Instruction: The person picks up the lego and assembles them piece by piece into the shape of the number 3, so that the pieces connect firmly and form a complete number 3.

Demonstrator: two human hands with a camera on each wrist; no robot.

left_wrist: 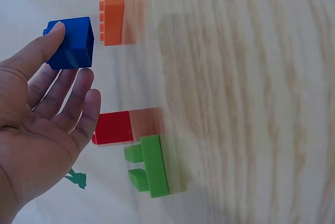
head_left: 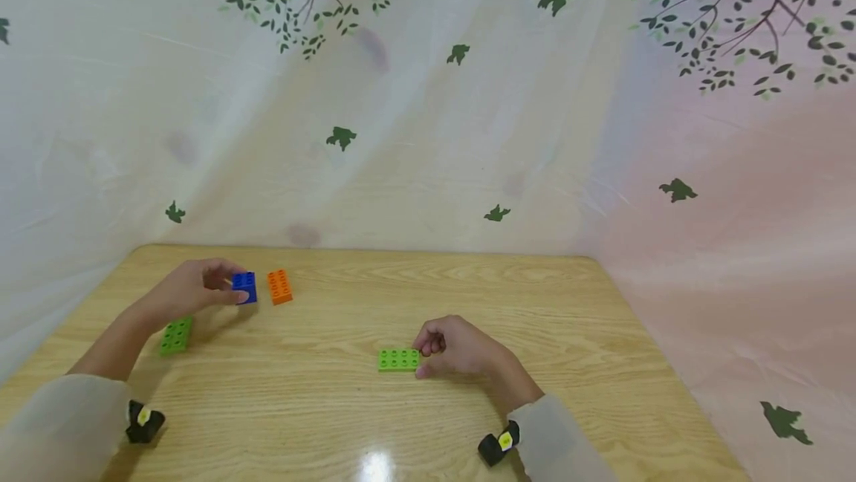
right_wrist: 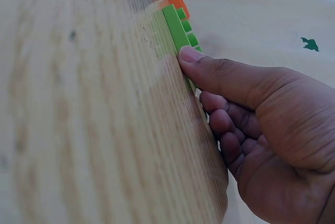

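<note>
A square-topped, deep blue plastic brick (head_left: 245, 284) is in the person's left hand (head_left: 189, 289), pinched at the hand's far end between the thumb on its near side and the fingertips behind; the left wrist view shows it raised above the bench (head_left: 321, 415). A flat, rectangular lime-green plastic brick (head_left: 397, 360) with 8 studs lies studs-up on the bench, its long side running left to right. The right hand (head_left: 458, 346) is at its right end, pinching that end with the thumb on the near side and the other fingers curled in.

Just right of the blue brick, and apart from it, lies a rectangular orange plastic brick (head_left: 279, 287), studs up. A 2nd green plastic brick (head_left: 176, 336) lies beside the left forearm, which partly covers it from above. Near it, in the left wrist view, a red plastic brick (left_wrist: 113, 127) rests on the bench.

Both forearms wear pale sleeves (head_left: 67, 426), with a small black wrist device (head_left: 498, 446) at each cuff. Behind the bench hangs a pale cloth backdrop (head_left: 414, 177) printed with leafy branches and dark green bird-like shapes.
</note>
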